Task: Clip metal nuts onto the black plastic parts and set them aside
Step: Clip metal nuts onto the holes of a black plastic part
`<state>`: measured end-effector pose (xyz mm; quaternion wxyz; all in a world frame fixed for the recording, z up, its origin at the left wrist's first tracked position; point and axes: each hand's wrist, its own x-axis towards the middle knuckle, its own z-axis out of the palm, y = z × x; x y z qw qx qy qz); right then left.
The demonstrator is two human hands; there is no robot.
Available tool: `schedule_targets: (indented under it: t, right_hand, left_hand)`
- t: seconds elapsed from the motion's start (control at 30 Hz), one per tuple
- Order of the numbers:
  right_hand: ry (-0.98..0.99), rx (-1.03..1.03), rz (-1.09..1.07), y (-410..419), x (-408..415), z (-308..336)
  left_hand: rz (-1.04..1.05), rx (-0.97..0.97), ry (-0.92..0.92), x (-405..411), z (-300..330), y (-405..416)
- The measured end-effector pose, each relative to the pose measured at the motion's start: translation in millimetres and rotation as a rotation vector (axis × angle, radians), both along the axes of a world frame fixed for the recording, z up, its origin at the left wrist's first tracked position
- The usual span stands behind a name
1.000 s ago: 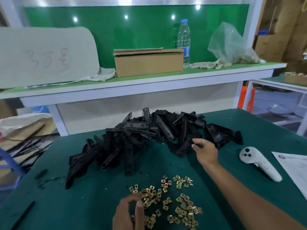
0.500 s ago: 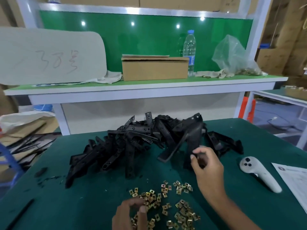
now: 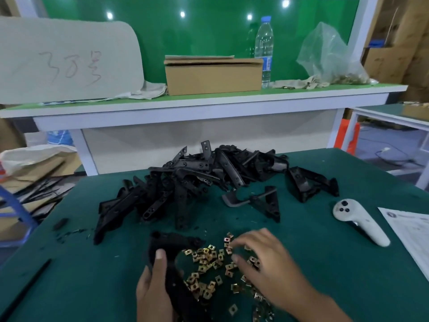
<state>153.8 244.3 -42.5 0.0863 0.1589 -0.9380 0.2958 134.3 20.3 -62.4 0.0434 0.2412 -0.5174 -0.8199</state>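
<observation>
A heap of black plastic parts [image 3: 185,182] lies across the far half of the green table [image 3: 325,263]. Several brass-coloured metal nuts [image 3: 209,263] are scattered near the front edge. My left hand [image 3: 153,289] grips one black plastic part [image 3: 171,245] at the front, thumb pressed on top of it, just left of the nuts. My right hand [image 3: 262,261] hovers over the nuts with fingers curled down among them; whether a nut is pinched is hidden by blur.
A white handheld controller [image 3: 357,219] lies at the right, and a printed sheet [image 3: 411,235] beyond it. Behind the table stands a shelf with a cardboard box [image 3: 213,75], a water bottle [image 3: 263,47] and a plastic bag [image 3: 329,56]. Cardboard scraps lie at the left.
My right hand pulled a black part out of the heap and came back to the nuts. The part is now in my left hand, which had been resting on the nuts.
</observation>
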Motion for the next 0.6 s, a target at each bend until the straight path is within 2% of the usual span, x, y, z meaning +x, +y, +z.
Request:
schedule_targets:
  t: [0.07, 0.13, 0.37, 0.53, 0.6]
  right_hand:
    - [-0.184, 0.194, -0.080, 24.8, -5.4, -7.2]
    - [-0.300, 0.269, -0.036, 36.1, -12.0, -9.9]
    - [-0.264, 0.052, 0.044, 30.2, -12.6, -11.6]
    - [-0.161, 0.187, 0.021, 28.5, -15.1, -23.0]
    - [-0.138, 0.164, -0.004, 28.2, -16.3, -28.1]
  left_hand:
    - [-0.094, 0.013, 0.151, 5.2, 4.9, 7.8]
    - [-0.148, -0.071, 0.301, 11.2, 3.5, 15.0]
    - [-0.323, -0.121, 0.495, 17.5, -3.8, 22.2]
    - [-0.316, -0.113, 0.523, 21.3, -2.2, 23.3]
    - [-0.303, -0.109, 0.527, 20.9, -2.8, 22.2]
